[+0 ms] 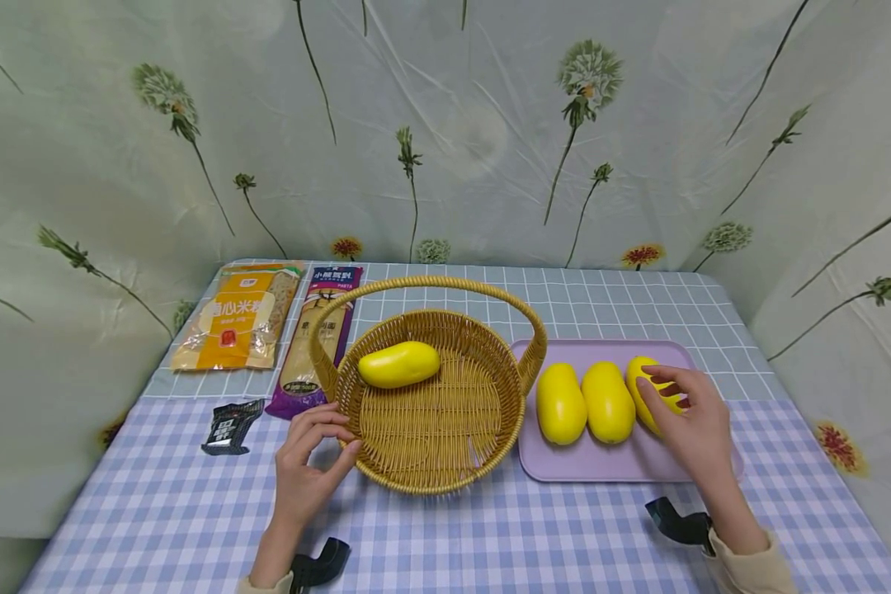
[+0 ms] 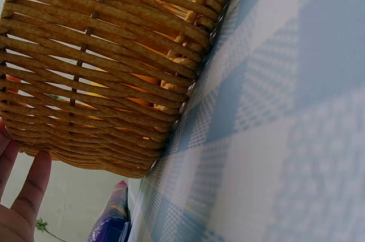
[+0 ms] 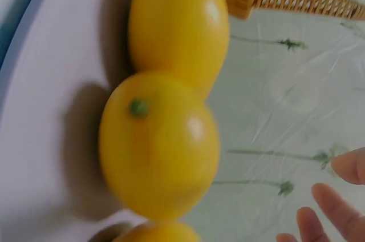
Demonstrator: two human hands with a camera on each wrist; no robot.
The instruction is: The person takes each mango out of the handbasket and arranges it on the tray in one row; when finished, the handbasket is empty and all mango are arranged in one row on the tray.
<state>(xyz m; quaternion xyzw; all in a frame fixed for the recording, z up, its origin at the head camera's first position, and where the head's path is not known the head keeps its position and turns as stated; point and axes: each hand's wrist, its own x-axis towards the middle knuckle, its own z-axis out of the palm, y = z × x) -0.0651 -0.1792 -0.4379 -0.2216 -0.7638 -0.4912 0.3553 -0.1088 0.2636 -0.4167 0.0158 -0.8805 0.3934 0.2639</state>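
Note:
A round wicker basket (image 1: 431, 429) with a tall arched handle stands on the table, holding one smooth yellow oblong fruit (image 1: 399, 365). At its near left rim is my left hand (image 1: 310, 458), spread fingertips touching the wickerwork; the left wrist view shows the fingers (image 2: 35, 188) against the outer side. Three more such fruits lie in a row on a lilac tray (image 1: 601, 470) to the right: a left one (image 1: 562, 404), a middle one (image 1: 609, 403) and a right one (image 1: 638, 384). Over the right one hovers my right hand (image 1: 686, 421), fingers parted, partly hiding it.
Behind the basket's left side lie an orange-and-clear food bag (image 1: 238, 318) and a purple pasta packet (image 1: 315, 330). A small black wrapped packet (image 1: 233, 426) is left of my left hand. A flower-printed curtain (image 1: 475, 148) rises behind the checked tablecloth (image 1: 490, 544).

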